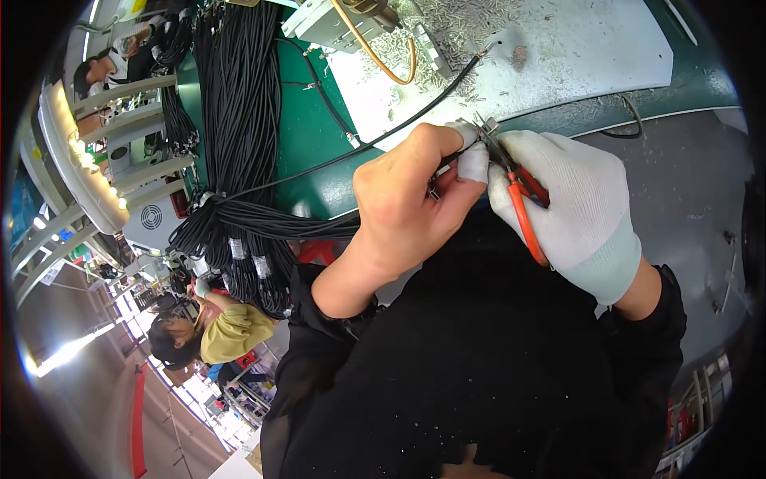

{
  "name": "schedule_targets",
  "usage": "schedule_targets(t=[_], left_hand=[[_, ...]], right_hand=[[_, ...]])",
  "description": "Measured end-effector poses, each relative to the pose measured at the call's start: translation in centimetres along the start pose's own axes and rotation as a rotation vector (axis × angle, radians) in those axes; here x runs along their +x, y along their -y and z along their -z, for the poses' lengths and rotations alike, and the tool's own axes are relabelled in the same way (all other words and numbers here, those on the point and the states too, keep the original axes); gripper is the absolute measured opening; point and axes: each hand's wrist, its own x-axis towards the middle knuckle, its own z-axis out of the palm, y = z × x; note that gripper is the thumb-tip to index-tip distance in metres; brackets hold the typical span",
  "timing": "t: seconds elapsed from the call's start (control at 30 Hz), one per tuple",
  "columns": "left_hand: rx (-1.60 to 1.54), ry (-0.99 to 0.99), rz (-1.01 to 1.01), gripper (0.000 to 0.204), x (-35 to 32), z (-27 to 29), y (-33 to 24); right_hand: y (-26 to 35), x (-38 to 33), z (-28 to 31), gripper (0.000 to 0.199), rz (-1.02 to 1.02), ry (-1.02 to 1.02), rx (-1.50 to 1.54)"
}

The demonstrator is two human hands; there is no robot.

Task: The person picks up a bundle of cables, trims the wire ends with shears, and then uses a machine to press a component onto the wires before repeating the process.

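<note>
My left hand (403, 199) is bare, with white coverings on the thumb and a fingertip. It is closed in a pinch on the end of a black cable (448, 162), mostly hidden by the fingers. My right hand (578, 195), in a white knit glove, is wrapped round pliers with red handles (524, 217). Their metal jaws (488, 132) meet the cable end at my left fingertips; whether they grip it cannot be made out. Beyond my hands, another black cable (427, 110) runs across the bench, its stripped end resting on a white board (590, 60).
A thick bundle of black cables (239, 96) lies over the green bench top (307, 180) on the left. Small metal scraps (471, 36) litter the board beside a machine (331, 28) with an orange tube. One co-worker in yellow (235, 331) sits at the lower left; another is farther off.
</note>
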Motion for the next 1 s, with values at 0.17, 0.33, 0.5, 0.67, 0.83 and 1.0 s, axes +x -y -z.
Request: schedule_targets(t=[0.17, 0.33, 0.5, 0.67, 0.83, 1.0], left_hand=[[-0.14, 0.007, 0.19, 0.014, -0.1, -0.2, 0.4], [-0.991, 0.088, 0.777, 0.01, 0.5, 0.1, 2.2], [-0.996, 0.056, 0.769, 0.01, 0.8, 1.2, 6.9], [-1.025, -0.043, 0.766, 0.008, 4.2, 0.4, 9.1], [-0.921, 0.002, 0.693, 0.005, 6.5, -0.1, 10.7], [-0.827, 0.165, 0.699, 0.006, 7.4, 2.2, 12.0]], right_hand=[[0.1, 0.8, 0.5, 0.014, -0.172, 0.237, 0.195], [-1.1, 1.3, -0.7, 0.019, -0.123, 0.238, 0.325], [-2.7, 3.5, -0.8, 0.018, -0.08, 0.038, 0.241], [-2.9, 9.1, 0.5, 0.02, -0.227, 0.215, 0.318], [-6.0, 14.9, 0.5, 0.026, 0.894, -0.007, -0.11], [-8.0, 15.7, -0.2, 0.025, 0.727, 0.107, 0.182]])
